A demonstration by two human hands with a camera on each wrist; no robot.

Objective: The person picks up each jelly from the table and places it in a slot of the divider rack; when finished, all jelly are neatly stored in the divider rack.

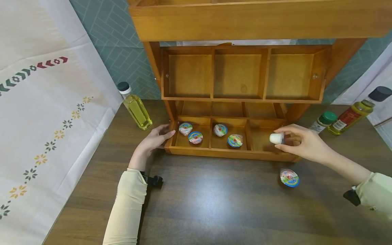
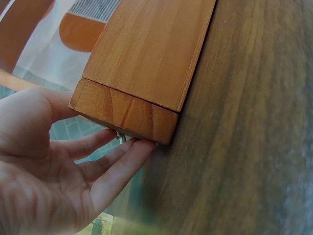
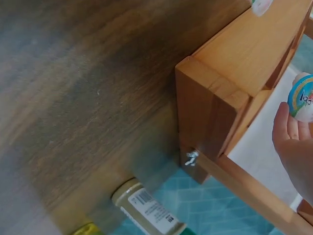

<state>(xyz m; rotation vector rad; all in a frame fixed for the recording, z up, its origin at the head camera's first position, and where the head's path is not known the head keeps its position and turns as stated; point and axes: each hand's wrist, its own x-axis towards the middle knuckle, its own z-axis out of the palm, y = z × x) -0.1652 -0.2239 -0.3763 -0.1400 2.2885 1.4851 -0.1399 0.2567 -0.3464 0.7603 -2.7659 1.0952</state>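
Note:
A wooden shelf rack [image 1: 186,149] has a bottom tray split into three compartments. My left hand [image 1: 156,137] holds the left end of this tray, thumb at one edge and fingers against the end [image 2: 122,112]. My right hand [image 1: 301,141] pinches a small jelly cup [image 1: 276,138] tipped on its side over the right compartment; its blue-rimmed printed lid [image 3: 302,98] shows in the right wrist view. Two jelly cups [image 1: 195,137] lie in the left compartment and two more [image 1: 235,140] in the middle one. Another jelly cup [image 1: 289,178] rests on the table before the rack.
An oil bottle [image 1: 136,110] stands left of the rack. To the right are a green-capped jar [image 1: 324,121] and a second oil bottle [image 1: 352,115]. A tilted middle tray [image 1: 239,100] and an upper shelf [image 1: 257,23] overhang the bottom tray.

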